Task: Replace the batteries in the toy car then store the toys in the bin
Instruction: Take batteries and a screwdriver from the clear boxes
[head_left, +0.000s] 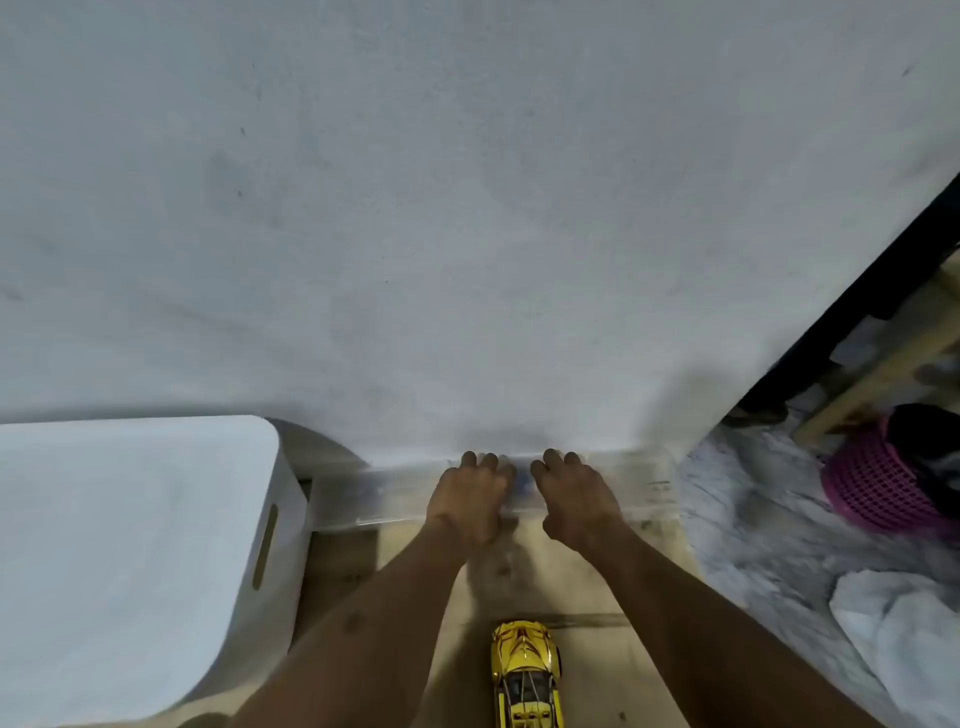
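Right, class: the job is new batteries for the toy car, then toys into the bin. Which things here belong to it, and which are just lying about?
Part of the job: yellow toy car; clear plastic bin; left hand and right hand, both gripping the bin's rim.
Just lying about: white box with a handle slot; pink basket; white cloth.

Two bare forearms, uncovered to wrists. Left forearm (384, 597): small dark round mark on upper side, lying toward 7 o'clock. Right forearm (680, 613): plain surface, toward 5 o'clock. Left hand (470, 499) and right hand (574, 501): bare, rounded knuckles, fingertips slightly blurred, at centre, just below middle.
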